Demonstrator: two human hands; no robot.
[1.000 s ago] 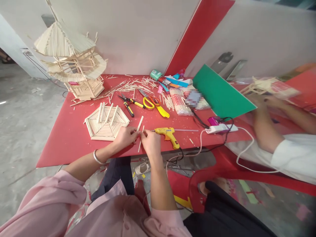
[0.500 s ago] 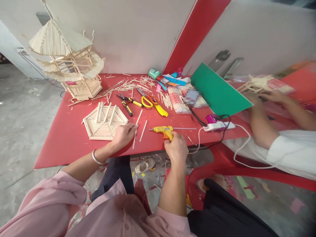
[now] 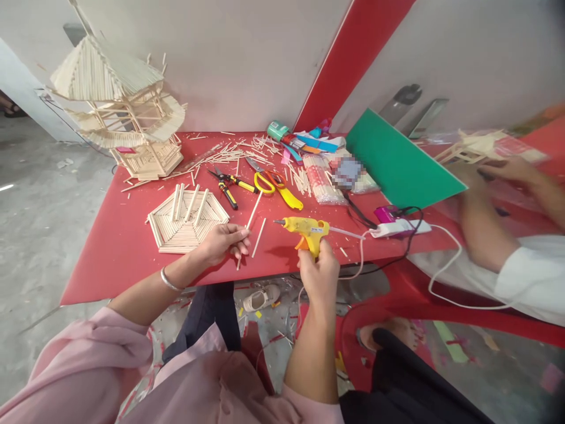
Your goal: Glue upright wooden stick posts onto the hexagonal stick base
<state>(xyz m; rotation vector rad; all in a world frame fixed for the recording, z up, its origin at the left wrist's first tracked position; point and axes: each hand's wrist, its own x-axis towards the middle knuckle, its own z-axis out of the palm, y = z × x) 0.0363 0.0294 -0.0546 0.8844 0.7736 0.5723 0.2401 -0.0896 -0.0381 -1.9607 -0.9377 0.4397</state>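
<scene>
My left hand [image 3: 227, 242] pinches a thin wooden stick [image 3: 253, 211] between thumb and fingers, just over the red table [image 3: 115, 259]. A second wooden stick [image 3: 259, 237] lies to the right of it. My right hand [image 3: 318, 268] is wrapped round the handle of a yellow hot glue gun [image 3: 308, 228], raised off the table with its nozzle pointing left and a clear glue stick out of its back. Left of my left hand lies an octagon-like base of sticks [image 3: 176, 235], with several short sticks standing up on it.
A stick pagoda model [image 3: 128, 118] stands at the back left. Pliers [image 3: 227, 191], yellow-handled scissors [image 3: 265, 182] and loose sticks [image 3: 229, 154] lie mid-table. A green board [image 3: 401, 165], a power strip [image 3: 399, 227] and a co-worker's arm [image 3: 485, 218] are on the right.
My right hand has lifted the glue gun off the table, slightly right. My left hand has closed on the stick and picked it up, tilting it. The view has shifted a little.
</scene>
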